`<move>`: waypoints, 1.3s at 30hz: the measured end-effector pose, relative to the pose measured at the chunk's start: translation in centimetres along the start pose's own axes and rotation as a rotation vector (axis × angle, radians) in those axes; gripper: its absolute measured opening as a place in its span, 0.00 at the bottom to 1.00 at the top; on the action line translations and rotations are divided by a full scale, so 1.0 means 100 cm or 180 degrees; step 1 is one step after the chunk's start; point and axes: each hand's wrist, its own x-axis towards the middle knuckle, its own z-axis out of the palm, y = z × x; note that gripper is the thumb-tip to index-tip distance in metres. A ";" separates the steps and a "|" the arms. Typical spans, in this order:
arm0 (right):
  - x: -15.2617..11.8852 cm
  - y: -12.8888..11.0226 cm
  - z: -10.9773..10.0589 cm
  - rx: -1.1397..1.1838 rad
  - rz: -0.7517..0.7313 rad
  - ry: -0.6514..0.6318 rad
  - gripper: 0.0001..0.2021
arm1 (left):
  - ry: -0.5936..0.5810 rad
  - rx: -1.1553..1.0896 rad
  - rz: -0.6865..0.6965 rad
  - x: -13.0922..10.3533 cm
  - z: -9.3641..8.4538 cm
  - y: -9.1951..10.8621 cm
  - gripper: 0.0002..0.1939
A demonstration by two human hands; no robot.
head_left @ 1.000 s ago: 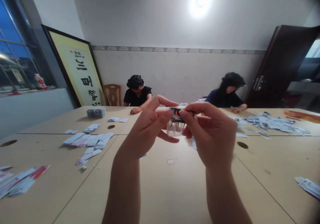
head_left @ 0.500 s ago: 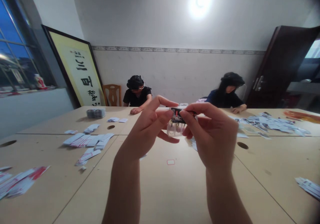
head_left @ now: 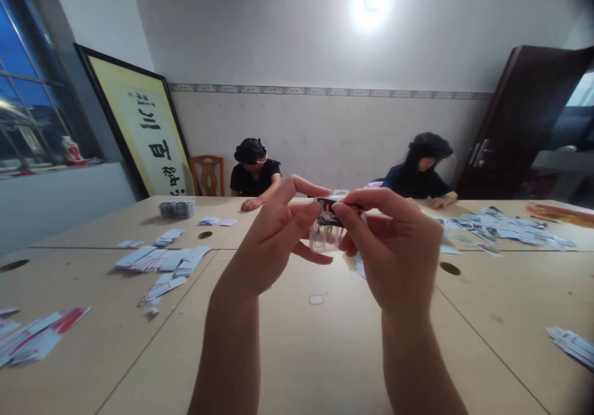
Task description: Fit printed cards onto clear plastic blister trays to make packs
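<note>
Above the middle of the table, a small clear plastic pack (head_left: 320, 242) is held up between both hands. Across its upper part lies a black printed card (head_left: 327, 212) with red and white marks. My left hand (head_left: 281, 232) grips the pack from the left, thumb on the card's left end and index finger along the top. My right hand (head_left: 392, 235) pinches the card between thumb and index finger at its right end. Small things show faintly through the plastic, too small to name. The right fingers hide part of the pack.
White card slips (head_left: 162, 260) lie in piles on the left of the wooden table (head_left: 297, 353). A stack of cards (head_left: 176, 209) stands behind them. A large heap of cards (head_left: 505, 228) spreads at the right. Two people sit across the table.
</note>
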 end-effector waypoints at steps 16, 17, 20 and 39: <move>0.000 0.002 0.000 -0.0025 0.0036 0.0035 0.03 | 0.0225 0.0216 0.0295 0.000 0.008 -0.002 0.07; 0.000 0.002 0.000 -0.0025 0.0040 0.0035 0.04 | 0.0216 0.0201 0.0304 0.000 0.008 -0.002 0.07; 0.000 0.003 0.001 -0.0015 0.0027 0.0056 0.04 | 0.0200 0.0175 0.0349 0.000 0.008 -0.003 0.05; 0.001 0.006 0.002 0.0076 0.0007 0.0137 0.04 | 0.0375 0.0387 0.0292 0.000 0.014 -0.001 0.07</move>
